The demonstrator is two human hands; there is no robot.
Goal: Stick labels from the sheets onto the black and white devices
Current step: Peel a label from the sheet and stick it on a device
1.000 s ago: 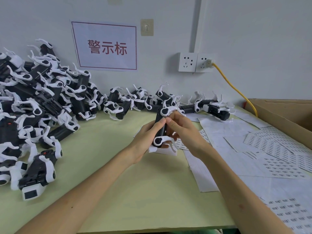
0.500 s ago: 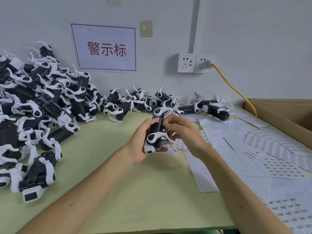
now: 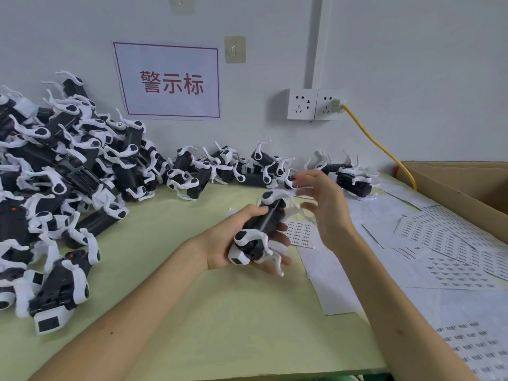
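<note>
1. Starting at the left edge, a heap of black and white devices (image 3: 55, 188) sits piled on the green table (image 3: 220, 312) against the wall, same spot as a moment ago.
2. Next, a row of devices (image 3: 233, 171) runs along the wall under the red-lettered sign (image 3: 169, 81), unmoved.
3. Centre now: the left hand (image 3: 225, 243) still grips one device (image 3: 264, 224) above the table, fingers curled under its black body and thumb over the top. It is tilted more than half a second ago, with the white end dipping toward the camera.
4. Big change here: the right hand (image 3: 327, 207), which was pinching at the device's upper end, has come off it. Its fingers are spread and loose, blurred, holding nothing, just beside the upper white arm.
5. Under both hands lies a small label sheet (image 3: 301, 233), flat on the table.
6. Moving right, more label sheets (image 3: 439, 243) overlap across the table, as before.
7. Far right, a cardboard box (image 3: 461, 188) stands at the table's edge, and a yellow cable (image 3: 379, 144) drops toward it from the wall socket (image 3: 314, 104).
</note>
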